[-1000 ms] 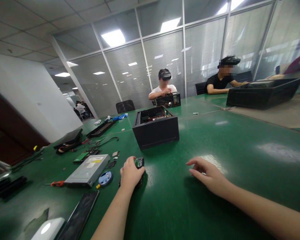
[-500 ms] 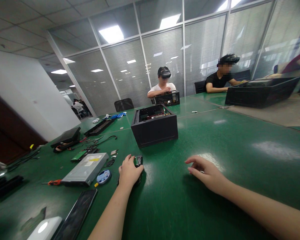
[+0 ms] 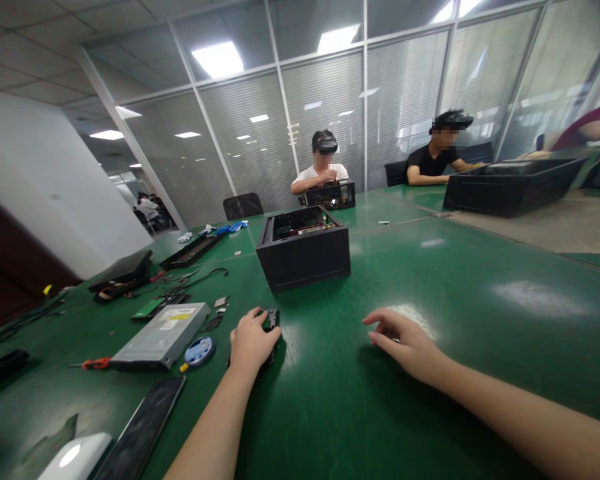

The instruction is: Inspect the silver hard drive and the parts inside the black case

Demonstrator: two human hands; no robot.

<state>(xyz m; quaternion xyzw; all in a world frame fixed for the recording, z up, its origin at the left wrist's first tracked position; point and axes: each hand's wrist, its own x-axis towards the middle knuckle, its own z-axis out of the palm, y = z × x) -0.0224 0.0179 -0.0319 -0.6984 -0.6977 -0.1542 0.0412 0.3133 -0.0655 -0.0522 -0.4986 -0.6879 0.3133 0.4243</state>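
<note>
My left hand is wrapped over a dark part with a green circuit board on the table; most of it is hidden under the palm, so its kind is unclear. To the right, my right hand hovers just above the table. Its thumb and fingers are curled but apart, with nothing plainly visible between them. Beyond the hands stands a black computer case, open at the top. Left of my left hand lie a round blue plastic item and a silver optical drive.
An orange-handled screwdriver lies by the drive. A black phone-like slab and a white device are near the front left. Cables and boards lie farther back. Two people work across the green table, with another dark case at right.
The whole view has shifted a little, so everything sits slightly farther left. Both hands keep nearly the same pose, the left still on the dark part.
</note>
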